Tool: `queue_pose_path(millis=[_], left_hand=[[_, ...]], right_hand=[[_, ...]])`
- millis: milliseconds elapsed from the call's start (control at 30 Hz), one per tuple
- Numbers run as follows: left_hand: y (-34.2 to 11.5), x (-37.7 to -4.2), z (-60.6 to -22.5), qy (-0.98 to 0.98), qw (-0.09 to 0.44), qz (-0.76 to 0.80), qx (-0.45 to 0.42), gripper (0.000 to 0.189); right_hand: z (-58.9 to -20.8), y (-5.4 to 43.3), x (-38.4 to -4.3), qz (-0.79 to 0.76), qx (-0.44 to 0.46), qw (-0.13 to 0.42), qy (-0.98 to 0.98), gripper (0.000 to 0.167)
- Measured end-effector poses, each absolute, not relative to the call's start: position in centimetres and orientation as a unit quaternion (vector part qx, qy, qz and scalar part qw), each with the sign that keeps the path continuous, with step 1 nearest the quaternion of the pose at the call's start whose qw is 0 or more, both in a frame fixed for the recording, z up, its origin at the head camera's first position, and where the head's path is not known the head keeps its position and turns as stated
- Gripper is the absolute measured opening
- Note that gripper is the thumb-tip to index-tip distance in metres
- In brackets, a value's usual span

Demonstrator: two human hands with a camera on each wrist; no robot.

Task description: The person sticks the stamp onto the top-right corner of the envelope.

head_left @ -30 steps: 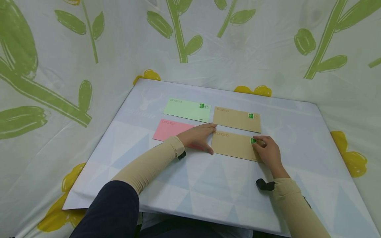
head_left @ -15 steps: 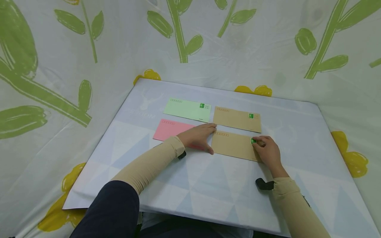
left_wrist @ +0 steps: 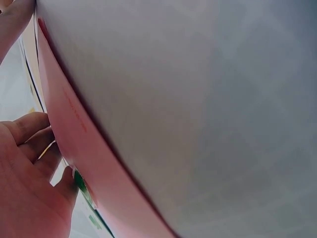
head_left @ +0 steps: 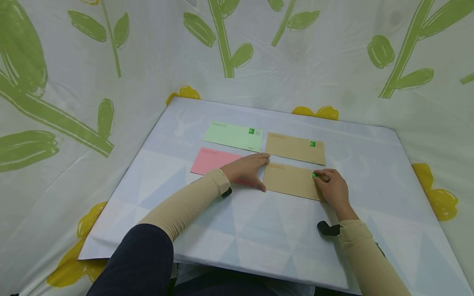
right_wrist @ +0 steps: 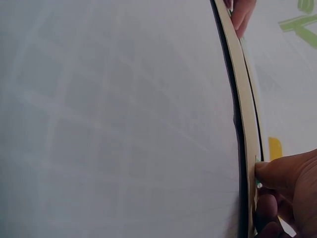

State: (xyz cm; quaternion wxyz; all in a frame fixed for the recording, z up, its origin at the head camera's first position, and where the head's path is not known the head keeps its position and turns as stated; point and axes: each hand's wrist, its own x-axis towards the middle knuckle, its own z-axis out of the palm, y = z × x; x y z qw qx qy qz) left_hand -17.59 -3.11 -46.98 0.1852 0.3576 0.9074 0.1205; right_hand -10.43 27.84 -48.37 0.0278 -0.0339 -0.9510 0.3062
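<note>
A brown envelope lies nearest the person, with a green stamp at its upper right corner. My right hand pinches at that stamp between thumb and forefinger, its other fingers curled; in the right wrist view the thumb sits right at the stamp's edge. My left hand rests with spread fingers at the brown envelope's left edge, covering the right part of a pink envelope. In the left wrist view, a green stamp shows on the pink envelope beside the left fingers.
Behind lie a light green envelope and another brown envelope, both with green stamps at the upper right. All lie on a table with a pale triangle-patterned cloth. A white curtain with printed green leaves hangs beyond the table's edges.
Both hands and all the envelopes stay practically where they were. The right fingers remain at the stamp, with only a very slight shift of the wrist.
</note>
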Motion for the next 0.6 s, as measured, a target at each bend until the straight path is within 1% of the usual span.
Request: queue_pose_path(millis=[600], left_hand=[[-2.98,-17.86,-47.04,0.905,0.187,0.116,0.365,0.114]], right_hand=[[-48.41,28.05,-10.34,0.313,-0.030,0.028,-0.949,0.029]])
